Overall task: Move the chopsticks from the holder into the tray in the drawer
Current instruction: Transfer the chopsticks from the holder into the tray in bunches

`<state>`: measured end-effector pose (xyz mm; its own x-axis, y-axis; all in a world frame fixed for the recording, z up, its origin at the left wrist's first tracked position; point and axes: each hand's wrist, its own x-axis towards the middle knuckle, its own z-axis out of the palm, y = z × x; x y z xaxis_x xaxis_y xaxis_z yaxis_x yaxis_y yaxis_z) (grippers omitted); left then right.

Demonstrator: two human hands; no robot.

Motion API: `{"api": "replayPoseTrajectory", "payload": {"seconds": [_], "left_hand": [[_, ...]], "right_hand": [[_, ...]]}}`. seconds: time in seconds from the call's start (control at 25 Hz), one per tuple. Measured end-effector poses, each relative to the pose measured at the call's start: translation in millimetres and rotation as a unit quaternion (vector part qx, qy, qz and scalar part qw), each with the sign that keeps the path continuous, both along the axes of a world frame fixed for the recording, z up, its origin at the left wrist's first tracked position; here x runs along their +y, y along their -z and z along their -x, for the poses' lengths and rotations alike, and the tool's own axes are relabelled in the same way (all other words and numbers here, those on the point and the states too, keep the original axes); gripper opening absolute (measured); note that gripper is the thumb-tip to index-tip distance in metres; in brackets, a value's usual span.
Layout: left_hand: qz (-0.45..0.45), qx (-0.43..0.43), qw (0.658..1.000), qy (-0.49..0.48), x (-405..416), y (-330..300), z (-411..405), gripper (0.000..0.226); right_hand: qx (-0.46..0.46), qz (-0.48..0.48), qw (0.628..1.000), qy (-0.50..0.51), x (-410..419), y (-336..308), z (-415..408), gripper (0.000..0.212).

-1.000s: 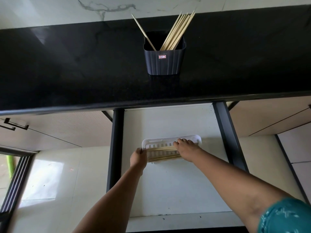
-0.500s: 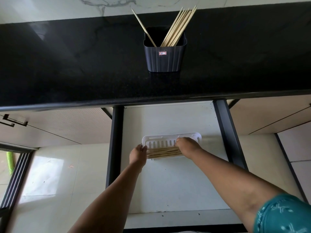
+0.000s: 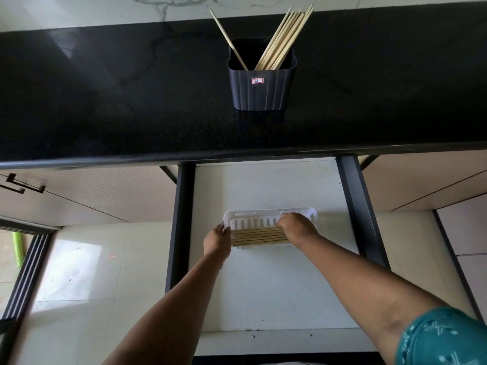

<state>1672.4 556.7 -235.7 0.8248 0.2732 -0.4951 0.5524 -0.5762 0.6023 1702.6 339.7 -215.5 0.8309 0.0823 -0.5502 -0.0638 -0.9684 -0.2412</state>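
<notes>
both grips rest on the chopsticks (image 3: 259, 236) lying flat in the white tray (image 3: 268, 215) in the drawer (image 3: 263, 285): left hand (image 3: 217, 239) squaring their ends, right hand (image 3: 296, 226) curled over them; whether it clasps any i cannot tell. more wait in the holder (image 3: 261, 88) on the surface (image 3: 105, 101); a rough nudge could skew them.

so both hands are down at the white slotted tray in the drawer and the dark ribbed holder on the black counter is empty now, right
Not empty. The head view shows the dark ribbed holder has wooden chopsticks in it. Both the left hand and right hand are at the white slotted tray.
</notes>
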Motion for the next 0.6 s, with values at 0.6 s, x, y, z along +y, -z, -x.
{"api": "replayPoseTrajectory", "payload": {"seconds": [0.6], "left_hand": [[-0.014,-0.001,1.000,-0.015,0,5,3,0.035]], "right_hand": [[-0.033,-0.037,0.999,-0.014,-2,11,11,0.045]]}}
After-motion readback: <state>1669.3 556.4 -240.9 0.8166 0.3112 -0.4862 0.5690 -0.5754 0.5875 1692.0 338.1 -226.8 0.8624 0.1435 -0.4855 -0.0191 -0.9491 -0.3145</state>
